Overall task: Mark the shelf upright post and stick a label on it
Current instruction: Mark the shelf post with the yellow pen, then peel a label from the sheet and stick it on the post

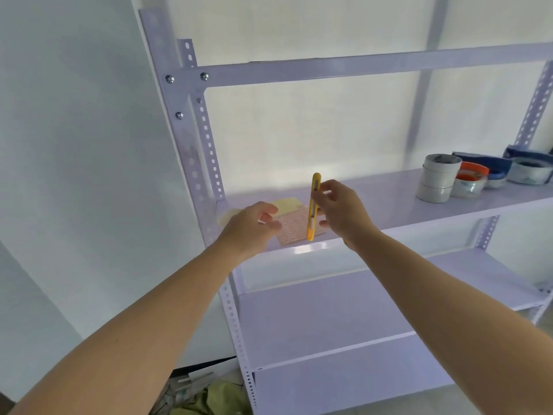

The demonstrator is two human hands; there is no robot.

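Note:
A white perforated upright post [191, 151] rises at the left of a metal shelf rack. My right hand [341, 212] holds a yellow utility knife [313, 206] upright above the middle shelf [389, 205]. A pink sheet of labels [294, 230] lies on that shelf near its front edge, partly under the knife and my hands. My left hand [250, 226] hovers over the sheet's left side with fingers loosely curled; it is unclear whether it grips anything. Pale yellow paper pieces [287, 205] lie behind the sheet.
Several tape rolls [440, 178] stand stacked at the right of the middle shelf, with blue-wrapped rolls [493, 169] beside them. Lower shelves [329, 313] sit below. Papers and a green bag [209, 393] lie on the floor at the left.

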